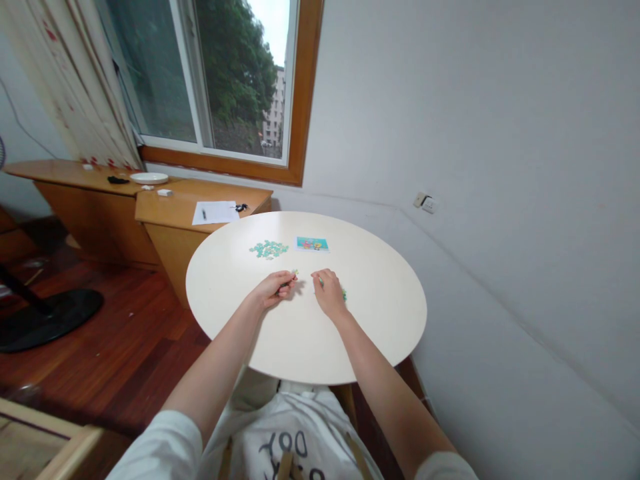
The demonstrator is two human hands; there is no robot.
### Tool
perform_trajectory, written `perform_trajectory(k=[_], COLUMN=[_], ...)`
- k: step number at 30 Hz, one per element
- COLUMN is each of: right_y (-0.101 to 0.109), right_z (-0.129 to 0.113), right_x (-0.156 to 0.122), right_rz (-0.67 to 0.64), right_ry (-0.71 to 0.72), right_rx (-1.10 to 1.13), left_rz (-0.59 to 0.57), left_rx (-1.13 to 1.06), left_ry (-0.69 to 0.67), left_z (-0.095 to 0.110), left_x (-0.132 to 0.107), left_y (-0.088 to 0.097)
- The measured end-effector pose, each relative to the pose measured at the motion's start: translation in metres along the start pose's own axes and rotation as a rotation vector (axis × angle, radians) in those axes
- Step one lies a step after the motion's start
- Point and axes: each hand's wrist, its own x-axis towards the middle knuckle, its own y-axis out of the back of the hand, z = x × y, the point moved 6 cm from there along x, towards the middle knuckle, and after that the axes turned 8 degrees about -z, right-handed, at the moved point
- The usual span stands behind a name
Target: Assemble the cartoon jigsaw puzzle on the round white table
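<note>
My left hand (276, 287) rests on the round cream table (350, 333), its fingers pinched on a small green puzzle piece (294, 273). My right hand (329, 291) lies a little to the right, fingers curled over green puzzle pieces (344, 294) that peek out beside it. Farther back on the table lies a loose heap of green puzzle pieces (269, 249). A small colourful picture card (313, 244) lies to the right of that heap.
A wooden cabinet (165, 220) stands behind the table under the window, with a sheet of paper (215, 212) and a white plate (149, 178) on it. A white wall runs along the right. A black fan base (45, 317) sits on the wooden floor at left.
</note>
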Motion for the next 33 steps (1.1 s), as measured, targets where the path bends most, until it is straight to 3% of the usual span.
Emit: perform_trajectory(k=[4,7,20,25,33], right_y=[-0.009,-0.012,-0.012,-0.015,-0.022], right_z=[-0.019,-0.020,-0.007,0.005,0.023], right_x=[-0.001,0.000,0.000,0.003,0.001], right_rz=[-0.077,-0.094,-0.086,-0.047,0.002], right_ry=[0.119,0.125,-0.048,-0.128,-0.378], right_rx=[0.113,0.188,0.525,0.659,0.941], left_rz=[-0.039,-0.029,-0.038,-0.009,0.034], left_rx=[0.151,0.233,0.409,0.396,0.300], left_ry=[-0.021,-0.018,-0.018,-0.015,-0.013], left_z=[0.003,0.003,0.005,0.003,0.000], left_x=[-0.004,-0.007,-0.013,-0.010,-0.004], left_y=[-0.010,-0.015,-0.028,-0.023,-0.013])
